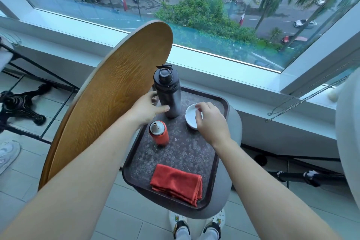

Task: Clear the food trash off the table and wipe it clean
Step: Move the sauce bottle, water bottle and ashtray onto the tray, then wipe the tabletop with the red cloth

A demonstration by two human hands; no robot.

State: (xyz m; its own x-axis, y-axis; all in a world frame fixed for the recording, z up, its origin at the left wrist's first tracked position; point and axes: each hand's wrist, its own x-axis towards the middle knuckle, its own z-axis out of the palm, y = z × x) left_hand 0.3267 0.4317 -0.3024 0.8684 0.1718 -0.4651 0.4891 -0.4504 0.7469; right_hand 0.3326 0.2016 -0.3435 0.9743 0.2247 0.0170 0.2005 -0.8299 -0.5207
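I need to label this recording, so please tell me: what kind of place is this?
Probably a cafe or food court seating area on an upper floor: a dark serving tray, a round wooden table, and a big window overlooking a street.

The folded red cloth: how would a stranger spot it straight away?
Find the dark tray by the window. At its near end lies the folded red cloth, flat and soft. The red bottle farther up stands upright, and no hand touches the cloth.
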